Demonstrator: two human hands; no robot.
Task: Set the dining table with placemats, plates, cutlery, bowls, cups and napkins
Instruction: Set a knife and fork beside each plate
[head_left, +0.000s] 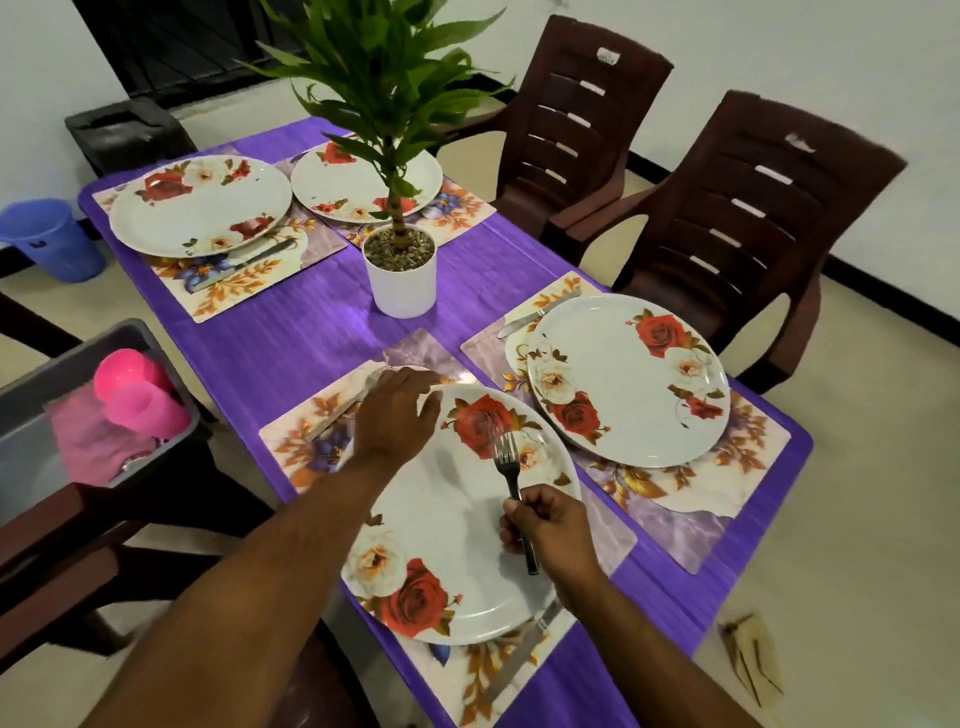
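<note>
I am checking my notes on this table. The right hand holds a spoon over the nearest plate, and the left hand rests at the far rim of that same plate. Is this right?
Not quite. In the head view the right hand holds a fork, with its tines showing, not a spoon. The rest stands: it is over the nearest plate, and the left hand rests at that plate's far rim.

four floral plates (200, 205) on four floral placemats (244, 283); three table knives (537, 313); one fork (511, 480); one potted plant (399, 270); two pink cups (140, 395) in one grey tub (62, 364); two brown chairs (727, 234); one blue bucket (49, 239).
</note>
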